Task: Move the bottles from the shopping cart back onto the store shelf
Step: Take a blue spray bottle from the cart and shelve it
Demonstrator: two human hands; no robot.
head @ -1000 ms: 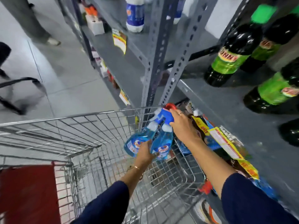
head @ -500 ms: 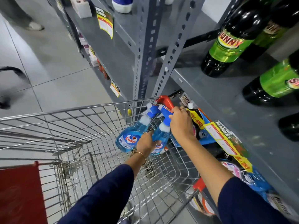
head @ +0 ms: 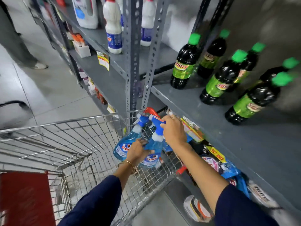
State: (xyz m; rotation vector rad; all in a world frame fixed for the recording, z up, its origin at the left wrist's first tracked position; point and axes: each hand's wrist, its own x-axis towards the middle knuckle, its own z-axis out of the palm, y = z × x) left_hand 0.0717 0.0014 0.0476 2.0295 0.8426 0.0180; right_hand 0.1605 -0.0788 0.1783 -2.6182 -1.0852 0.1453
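Two blue spray bottles with blue-and-white trigger heads hang over the far right corner of the wire shopping cart. My left hand grips the bodies of both, the left spray bottle and the right spray bottle. My right hand is closed on the neck and trigger of the right bottle. The grey store shelf lies just right of the cart, at about hand height.
Several dark bottles with green caps and labels stand on the shelf to the right. White bottles stand on the shelf beyond the perforated posts. Packets fill the lower shelf. The cart's red seat flap is lower left. A person's leg is upper left.
The view has tilted up, showing more of the shelves. Both hands stay on the spray bottles, which have lifted slightly toward the cart's far right corner.
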